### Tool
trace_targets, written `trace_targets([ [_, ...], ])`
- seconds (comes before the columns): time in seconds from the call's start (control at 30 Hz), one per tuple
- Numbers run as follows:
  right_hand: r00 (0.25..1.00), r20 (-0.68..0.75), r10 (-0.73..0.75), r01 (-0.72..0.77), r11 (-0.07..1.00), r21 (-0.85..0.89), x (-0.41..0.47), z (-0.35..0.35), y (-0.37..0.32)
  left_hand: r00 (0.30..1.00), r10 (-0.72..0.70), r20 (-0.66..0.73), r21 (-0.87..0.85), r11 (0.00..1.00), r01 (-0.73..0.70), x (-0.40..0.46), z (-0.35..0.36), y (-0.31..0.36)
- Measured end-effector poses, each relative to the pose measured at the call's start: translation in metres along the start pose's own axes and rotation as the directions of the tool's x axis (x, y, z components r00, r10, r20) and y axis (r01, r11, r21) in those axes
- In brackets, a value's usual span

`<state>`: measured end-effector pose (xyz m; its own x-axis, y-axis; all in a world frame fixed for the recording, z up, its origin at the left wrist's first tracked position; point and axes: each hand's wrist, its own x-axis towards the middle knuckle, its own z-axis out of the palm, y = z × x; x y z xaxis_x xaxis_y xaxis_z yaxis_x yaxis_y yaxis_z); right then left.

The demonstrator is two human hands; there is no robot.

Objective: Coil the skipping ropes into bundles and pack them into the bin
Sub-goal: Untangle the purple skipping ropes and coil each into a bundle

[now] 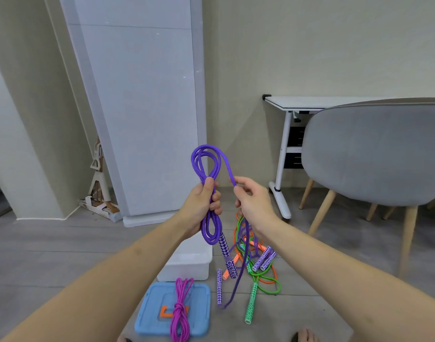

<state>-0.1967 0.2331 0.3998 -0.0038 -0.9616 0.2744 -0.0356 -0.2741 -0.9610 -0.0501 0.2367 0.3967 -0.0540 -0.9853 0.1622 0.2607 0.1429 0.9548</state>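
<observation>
Coiling is midway at frame centre: the left hand (203, 208) grips the purple rope (206, 164) loops, right hand (252, 203) fingers pinch its free strand, a magenta bundle (180, 309) lies tied, tangled ropes (258, 267) remain, and the bin (189, 265) looks unpacked.

Grey floor (63, 248): white bin (186, 265), blue lid (149, 314), seemingly tangled ropes (261, 275).
</observation>
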Motion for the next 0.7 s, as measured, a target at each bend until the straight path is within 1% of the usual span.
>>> trace_targets([
  [0.07,0.999,-0.041,-0.016,0.016,1.0,-0.009,-0.002,0.004,-0.001,1.0,0.007,-0.003,0.005,1.0,-0.007,0.0,0.001,-0.002],
  [0.17,0.992,-0.13,0.007,-0.002,0.999,0.04,-0.003,0.01,-0.003,1.0,0.027,-0.009,0.025,0.999,-0.026,0.0,0.001,-0.003],
  [0.33,0.988,-0.146,0.042,-0.028,0.995,0.095,-0.007,0.016,-0.004,0.999,0.032,-0.026,0.037,0.999,-0.031,0.002,0.002,-0.006],
  [0.43,0.992,-0.112,0.05,-0.038,0.994,0.107,-0.012,0.019,-0.01,1.0,0.028,0.0,0.055,0.998,-0.028,0.003,0.005,-0.005],
  [0.53,0.997,-0.026,0.067,-0.062,0.987,0.151,-0.016,0.022,-0.015,0.999,0.035,0.041,0.083,0.996,-0.039,0.002,0.004,-0.005],
  [0.6,0.998,0.013,0.058,-0.06,0.986,0.156,-0.016,0.022,-0.015,0.999,0.033,0.03,0.092,0.995,-0.035,0.001,0.002,-0.006],
  [0.7,0.997,0.038,0.064,-0.069,0.988,0.138,-0.012,0.017,-0.013,0.998,0.054,-0.021,0.106,0.993,-0.051,0.0,0.005,-0.006],
])
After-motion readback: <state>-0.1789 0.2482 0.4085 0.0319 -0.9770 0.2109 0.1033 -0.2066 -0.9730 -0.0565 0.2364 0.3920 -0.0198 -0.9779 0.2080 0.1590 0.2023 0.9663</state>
